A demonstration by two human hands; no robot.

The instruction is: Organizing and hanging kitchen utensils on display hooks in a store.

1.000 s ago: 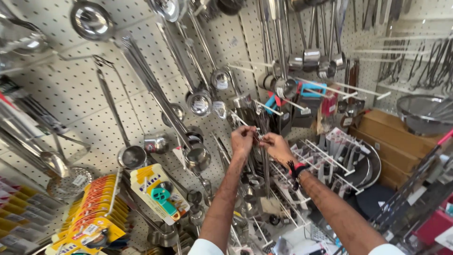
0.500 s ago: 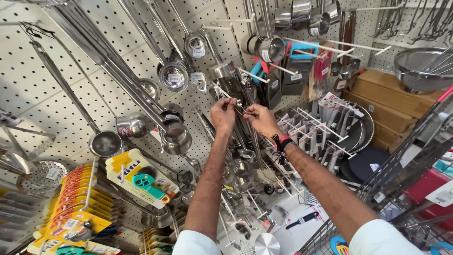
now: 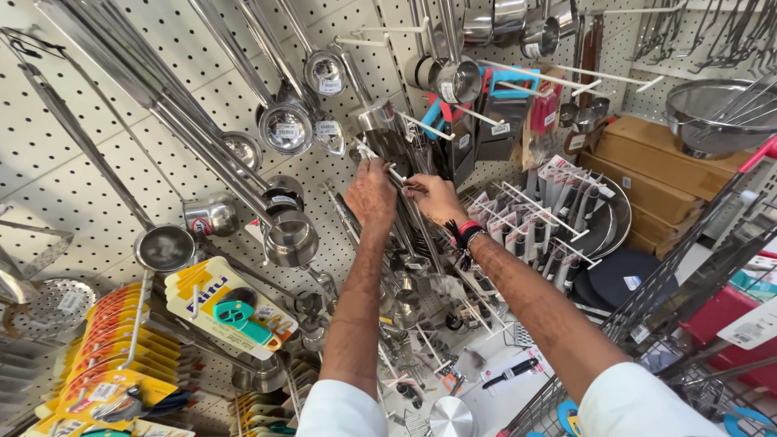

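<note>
Head view: both hands work at a white peg hook (image 3: 394, 172) on the pegboard wall (image 3: 73, 186). The left hand (image 3: 371, 197) is closed round a slim steel utensil handle (image 3: 405, 217), and the right hand (image 3: 435, 199) pinches it from the right. The crowded steel ladles (image 3: 285, 128) just left could likely be knocked off. The handle looks thin, shiny and slippery.

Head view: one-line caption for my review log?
Both hands, left hand and right hand, at a white peg hook among hanging steel ladles.
</note>
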